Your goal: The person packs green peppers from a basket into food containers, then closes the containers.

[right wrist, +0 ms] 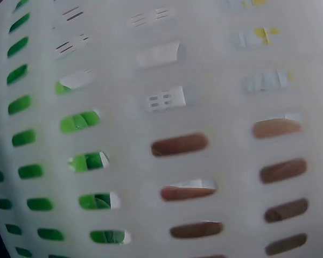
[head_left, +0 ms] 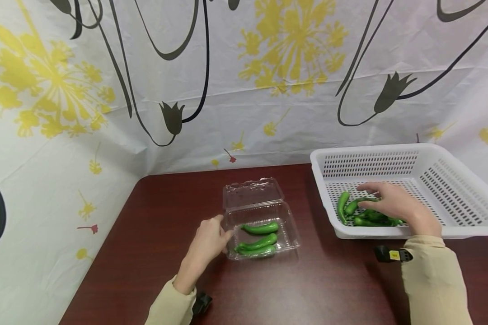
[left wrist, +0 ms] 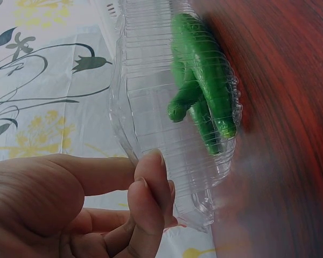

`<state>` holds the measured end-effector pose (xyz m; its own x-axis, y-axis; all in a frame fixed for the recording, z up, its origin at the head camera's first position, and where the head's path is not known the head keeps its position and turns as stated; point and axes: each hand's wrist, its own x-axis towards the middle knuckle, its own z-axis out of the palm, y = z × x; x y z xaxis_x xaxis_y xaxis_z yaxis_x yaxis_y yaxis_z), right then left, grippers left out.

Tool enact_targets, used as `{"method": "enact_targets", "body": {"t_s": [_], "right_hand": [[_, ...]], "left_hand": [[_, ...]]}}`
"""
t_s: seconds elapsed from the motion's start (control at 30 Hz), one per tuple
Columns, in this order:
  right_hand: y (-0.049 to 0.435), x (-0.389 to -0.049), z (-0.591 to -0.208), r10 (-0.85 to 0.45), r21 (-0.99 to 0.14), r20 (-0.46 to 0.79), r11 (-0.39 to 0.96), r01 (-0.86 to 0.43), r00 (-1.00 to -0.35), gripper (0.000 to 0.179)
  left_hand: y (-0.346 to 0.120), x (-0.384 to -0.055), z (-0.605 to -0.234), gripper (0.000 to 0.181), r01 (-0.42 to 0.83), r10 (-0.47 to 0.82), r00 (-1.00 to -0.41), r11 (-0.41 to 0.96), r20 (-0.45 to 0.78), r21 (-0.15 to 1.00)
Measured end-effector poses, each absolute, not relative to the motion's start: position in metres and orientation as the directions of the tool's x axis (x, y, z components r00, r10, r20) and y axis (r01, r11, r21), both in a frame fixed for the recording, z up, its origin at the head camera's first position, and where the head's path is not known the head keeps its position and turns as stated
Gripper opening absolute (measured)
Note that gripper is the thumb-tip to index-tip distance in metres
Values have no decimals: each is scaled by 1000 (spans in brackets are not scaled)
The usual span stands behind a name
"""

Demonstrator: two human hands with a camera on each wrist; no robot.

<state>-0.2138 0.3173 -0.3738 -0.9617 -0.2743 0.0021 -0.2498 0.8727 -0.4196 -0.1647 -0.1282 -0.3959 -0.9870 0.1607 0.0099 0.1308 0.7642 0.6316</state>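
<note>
A clear hinged plastic container point(head_left: 286, 228) lies with its lid point(head_left: 252, 194) folded back. Three green peppers point(head_left: 262, 228) rest inside it. At its left edge, my left hand point(head_left: 205, 241) pinches the rim between thumb and fingers; the left wrist view shows the fingertips point(left wrist: 152, 172) against the clear plastic. My right hand point(head_left: 394, 203) reaches over the front wall of a white plastic basket point(head_left: 323, 180), fingers apart and slightly bent above several green peppers point(head_left: 343, 207). Nothing shows between those fingers. In the right wrist view, the slotted basket wall point(right wrist: 129, 129) hides most of that hand.
The dark red-brown tabletop point(head_left: 171, 212) runs under the container and basket. A white sheet with flower prints point(head_left: 236, 117) hangs behind and along the left side. The basket stands at the right, its front rim point(head_left: 374, 232) under my right wrist.
</note>
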Motion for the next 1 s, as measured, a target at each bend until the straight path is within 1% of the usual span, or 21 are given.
{"method": "enact_targets", "body": {"t_s": [0.3,0.6,1.0], "right_hand": [[321,-215,-378,-285,-424,-10,869,-254,-958,51],[323,-215,-378,-288,-418,-98,881,-223,-953,48],[328,-216,-383,-295,-411,-96,882,-233,-951,44]], "left_hand": [[-128,-165,-395,57,137,161,-987,770,18,623],[-129,-165,-395,56,133,161,-987,766,13,629],[-128,-165,-395,56,135,162,-987,767,15,628]]}}
